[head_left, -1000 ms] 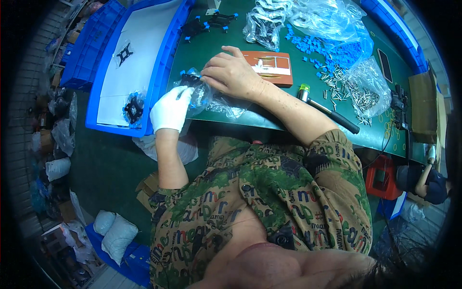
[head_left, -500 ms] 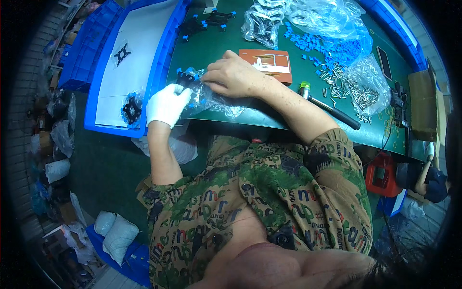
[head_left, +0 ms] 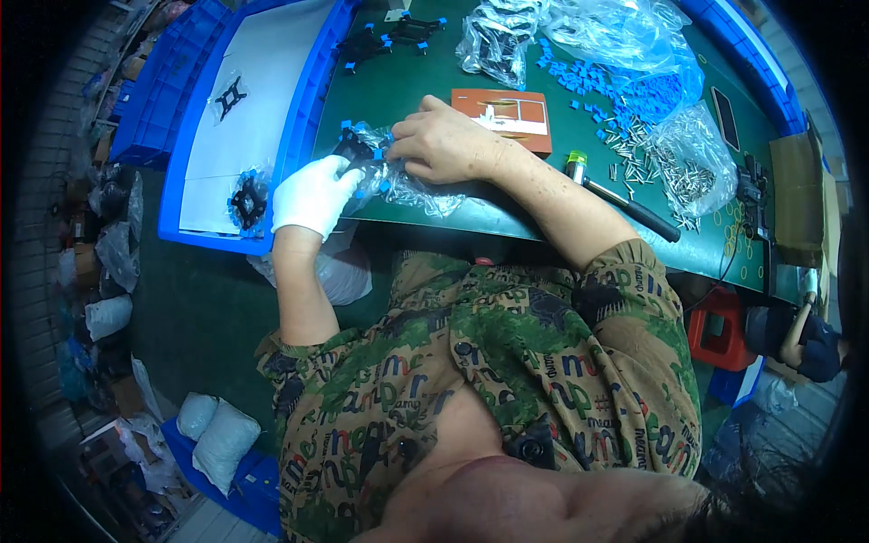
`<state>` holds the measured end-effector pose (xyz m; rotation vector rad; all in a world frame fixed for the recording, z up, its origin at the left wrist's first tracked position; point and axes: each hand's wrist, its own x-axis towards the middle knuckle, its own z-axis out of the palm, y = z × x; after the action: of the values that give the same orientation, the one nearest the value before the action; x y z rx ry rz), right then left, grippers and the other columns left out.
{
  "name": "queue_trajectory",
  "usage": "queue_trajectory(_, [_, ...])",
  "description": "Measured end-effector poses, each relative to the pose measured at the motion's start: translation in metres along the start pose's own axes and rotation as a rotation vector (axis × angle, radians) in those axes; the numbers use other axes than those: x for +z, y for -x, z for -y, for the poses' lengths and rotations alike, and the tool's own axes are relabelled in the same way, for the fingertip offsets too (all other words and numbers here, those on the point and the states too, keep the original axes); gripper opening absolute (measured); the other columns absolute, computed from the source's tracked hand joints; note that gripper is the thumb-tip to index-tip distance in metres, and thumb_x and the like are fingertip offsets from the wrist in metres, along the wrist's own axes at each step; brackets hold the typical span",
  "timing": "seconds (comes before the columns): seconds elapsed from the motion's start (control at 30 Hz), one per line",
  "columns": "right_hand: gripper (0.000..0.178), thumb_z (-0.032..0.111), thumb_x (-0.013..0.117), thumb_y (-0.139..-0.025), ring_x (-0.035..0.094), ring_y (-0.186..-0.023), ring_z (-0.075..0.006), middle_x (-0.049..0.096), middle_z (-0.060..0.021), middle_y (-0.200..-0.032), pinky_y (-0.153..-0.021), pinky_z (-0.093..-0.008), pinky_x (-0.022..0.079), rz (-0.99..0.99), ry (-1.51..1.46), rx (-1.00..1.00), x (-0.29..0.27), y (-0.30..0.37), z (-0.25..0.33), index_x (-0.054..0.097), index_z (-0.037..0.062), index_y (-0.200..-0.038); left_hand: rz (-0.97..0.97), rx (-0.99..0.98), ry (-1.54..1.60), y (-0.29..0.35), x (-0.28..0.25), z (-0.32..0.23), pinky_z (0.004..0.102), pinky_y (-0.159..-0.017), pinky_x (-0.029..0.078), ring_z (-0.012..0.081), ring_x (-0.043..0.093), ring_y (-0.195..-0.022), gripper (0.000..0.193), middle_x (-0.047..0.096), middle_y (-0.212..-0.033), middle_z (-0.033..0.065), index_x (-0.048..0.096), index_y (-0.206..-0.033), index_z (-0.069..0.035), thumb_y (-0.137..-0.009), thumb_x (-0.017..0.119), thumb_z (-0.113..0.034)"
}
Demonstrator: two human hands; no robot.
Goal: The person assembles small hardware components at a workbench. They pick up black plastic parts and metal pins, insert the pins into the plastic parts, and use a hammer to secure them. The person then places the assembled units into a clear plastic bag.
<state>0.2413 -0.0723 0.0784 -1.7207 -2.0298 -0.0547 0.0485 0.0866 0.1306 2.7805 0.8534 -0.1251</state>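
Note:
Near the front left of the green table, a black four-armed bracket (head_left: 353,145) with blue end caps sits in a clear plastic bag (head_left: 412,192). My left hand (head_left: 312,195), in a white glove, is closed on the bracket's near left side through the plastic. From the right, my bare right hand (head_left: 444,147) reaches in with bent fingers pressed on the bag's edge beside the bracket; the fingertips are partly hidden. Two more black brackets (head_left: 416,30) with blue caps lie farther back on the table.
A blue tray (head_left: 206,241) at the left holds two bagged brackets. Behind my right hand lies a brown box (head_left: 534,118). Loose blue caps (head_left: 634,90), metal screws (head_left: 638,149), a black-handled tool (head_left: 643,217) and a phone (head_left: 724,118) lie to the right.
The bracket in its bag has turned slightly between my hands. My left hand has shifted a little to the left and down, while my right hand stays nearly in place.

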Motion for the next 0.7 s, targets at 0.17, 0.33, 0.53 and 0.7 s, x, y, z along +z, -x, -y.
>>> queue_trajectory(0.17, [0.022,0.021,0.068,-0.088,0.066,-0.093,-0.0208,0.067,-0.0035,-0.094,-0.087,-0.0385,0.041,-0.003,0.042,0.059,0.003,0.000,-0.005,0.074,0.0152,-0.108,-0.024,0.044,-0.020,0.004,0.000,-0.005,0.0393,-0.088,0.053,0.0324,0.069,-0.100,0.040,0.072,-0.111,0.0142,0.071,-0.118,-0.010,-0.093,0.065,-0.040])
queue_trajectory(0.33, [0.020,0.021,0.068,-0.089,0.066,-0.093,-0.0212,0.067,-0.0041,-0.095,-0.088,-0.0389,0.041,-0.013,0.032,0.065,0.006,-0.001,-0.004,0.074,0.0141,-0.107,-0.075,0.141,-0.021,0.002,0.010,0.006,0.0450,-0.090,0.053,0.0352,0.068,-0.104,0.035,0.071,-0.116,0.0131,0.071,-0.121,-0.015,-0.097,0.059,-0.038])
queue_trajectory(0.53, [0.020,0.020,0.069,-0.088,0.066,-0.093,-0.0220,0.066,-0.0041,-0.094,-0.090,-0.0403,0.042,-0.005,0.057,0.057,0.005,0.000,-0.004,0.073,0.0135,-0.106,-0.002,0.172,-0.179,0.000,0.000,-0.003,0.0450,-0.087,0.054,0.0348,0.069,-0.100,0.032,0.072,-0.111,0.0127,0.071,-0.123,-0.018,-0.098,0.058,-0.033])
queue_trajectory(0.7, [0.021,0.020,0.069,-0.088,0.066,-0.092,-0.0224,0.066,-0.0041,-0.093,-0.093,-0.0417,0.042,-0.085,0.039,0.039,0.008,0.001,-0.006,0.073,0.0135,-0.108,-0.017,0.223,-0.325,0.006,0.003,-0.013,0.0455,-0.079,0.056,0.0358,0.070,-0.092,0.029,0.073,-0.102,0.0143,0.070,-0.125,-0.019,-0.100,0.057,-0.025])
